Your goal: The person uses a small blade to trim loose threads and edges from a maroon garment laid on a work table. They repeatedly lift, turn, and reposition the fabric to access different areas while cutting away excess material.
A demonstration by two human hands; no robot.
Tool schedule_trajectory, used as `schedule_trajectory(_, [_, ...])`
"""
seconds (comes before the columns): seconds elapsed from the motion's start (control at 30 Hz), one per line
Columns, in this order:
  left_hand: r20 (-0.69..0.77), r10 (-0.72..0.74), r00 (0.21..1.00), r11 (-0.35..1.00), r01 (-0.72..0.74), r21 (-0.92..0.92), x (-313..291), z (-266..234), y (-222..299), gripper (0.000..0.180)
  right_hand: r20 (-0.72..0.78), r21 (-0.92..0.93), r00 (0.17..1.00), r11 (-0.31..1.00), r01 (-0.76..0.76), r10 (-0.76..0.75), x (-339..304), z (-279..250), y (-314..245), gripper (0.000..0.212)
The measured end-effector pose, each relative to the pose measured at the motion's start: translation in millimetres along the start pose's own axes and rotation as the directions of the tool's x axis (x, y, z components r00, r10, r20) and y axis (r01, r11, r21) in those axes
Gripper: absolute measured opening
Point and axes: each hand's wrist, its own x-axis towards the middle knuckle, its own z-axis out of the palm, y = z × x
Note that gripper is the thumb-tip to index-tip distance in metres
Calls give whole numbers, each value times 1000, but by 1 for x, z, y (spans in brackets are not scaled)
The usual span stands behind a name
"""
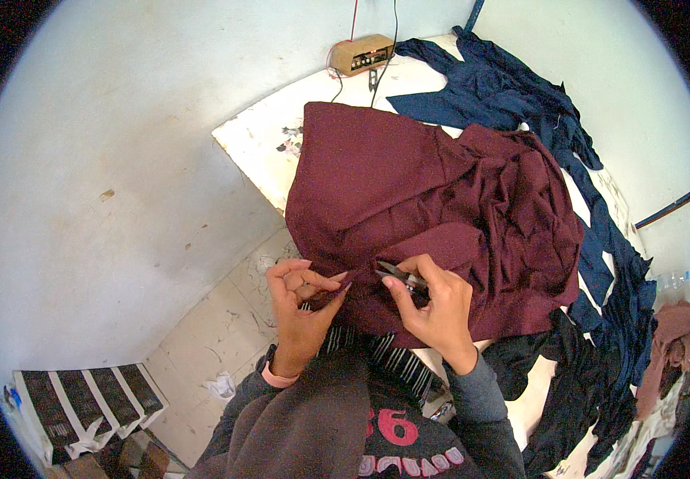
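Note:
A large maroon cloth (377,160) lies spread over the table, smooth at its far left and bunched in folds on the right. Its near edge hangs toward my body. My left hand (301,299) pinches that near edge between thumb and fingertips. To the right, my right hand (438,307) is closed around small dark thread snips (397,273), their blades pointing left over the cloth. The blades are apart from my left fingertips. Part of the snips is hidden inside my right palm.
Dark blue cloth pieces (480,80) trail along the table's far and right sides. Black cloth (576,391) lies at the near right. A tan box with wires (362,56) sits at the back of the white table (241,128). A striped black-and-white package (89,403) stands at lower left.

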Motion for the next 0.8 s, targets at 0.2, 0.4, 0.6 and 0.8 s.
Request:
schedule_trajectory(0.2, [38, 305, 952, 947, -307, 91, -4, -1, -13, 74, 83, 101, 996, 994, -35, 27, -8, 3, -8, 20])
schedule_trajectory(0.4, [60, 359, 931, 930, -362, 57, -8, 0, -14, 69, 102, 112, 995, 993, -30, 19, -13, 13, -3, 20])
schedule_trajectory(0.6, [88, 558, 825, 787, -560, 258, -9, -1, -26, 42, 372, 681, 887, 569, -461, 273, -23, 30, 0, 11])
schedule_trajectory(0.8, [473, 513, 717, 724, -657, 211, -7, -41, -30, 28, 515, 674, 795, 422, -607, 321, -39, 46, 19, 19])
